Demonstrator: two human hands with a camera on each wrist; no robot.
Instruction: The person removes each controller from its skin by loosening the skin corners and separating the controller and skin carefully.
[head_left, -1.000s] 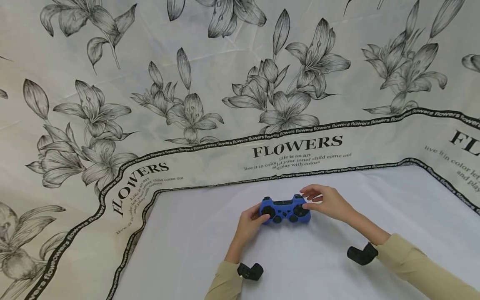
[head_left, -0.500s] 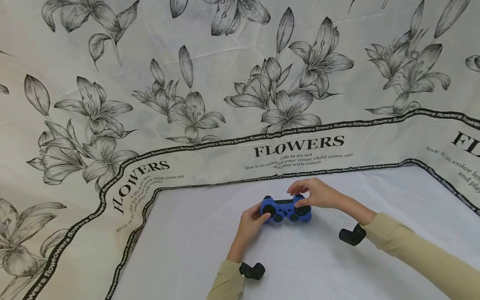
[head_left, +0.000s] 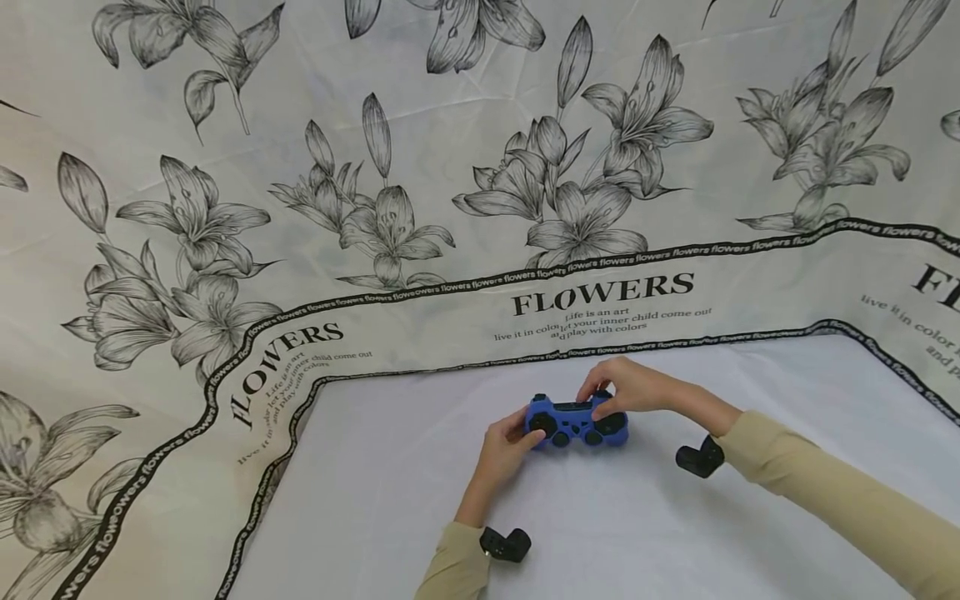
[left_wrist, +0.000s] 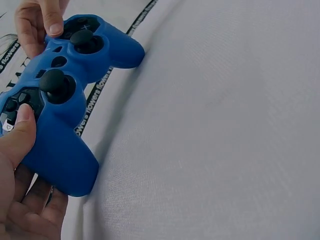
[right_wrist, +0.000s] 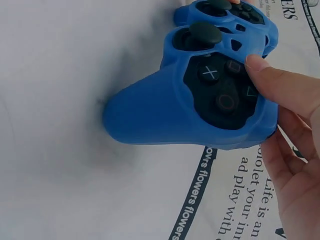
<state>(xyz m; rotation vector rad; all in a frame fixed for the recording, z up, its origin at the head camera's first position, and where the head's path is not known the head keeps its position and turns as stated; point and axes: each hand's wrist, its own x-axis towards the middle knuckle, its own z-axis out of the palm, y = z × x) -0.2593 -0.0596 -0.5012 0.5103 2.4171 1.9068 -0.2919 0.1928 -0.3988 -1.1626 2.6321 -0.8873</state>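
Observation:
A game controller (head_left: 573,423) in a blue cover, with dark thumbsticks and buttons, is held just over the white cloth, button side up. My left hand (head_left: 501,450) grips its left end. In the left wrist view the left thumb (left_wrist: 21,131) lies on the directional pad and the fingers curl beneath the grip. My right hand (head_left: 628,387) pinches the far right edge. The right wrist view shows the right thumb (right_wrist: 272,82) at the rim of the face buttons (right_wrist: 220,90), with the fingers behind the controller's back edge.
A white cloth (head_left: 390,492) covers the table. Behind it rises a pale curtain (head_left: 420,150) with printed lilies and a black-edged "FLOWERS" border. Black wrist cameras (head_left: 506,543) are worn below both hands, next to beige sleeves.
The right hand has come in leftward from beside the controller and now pinches its right edge. The left hand keeps its grip, and the controller hardly moves.

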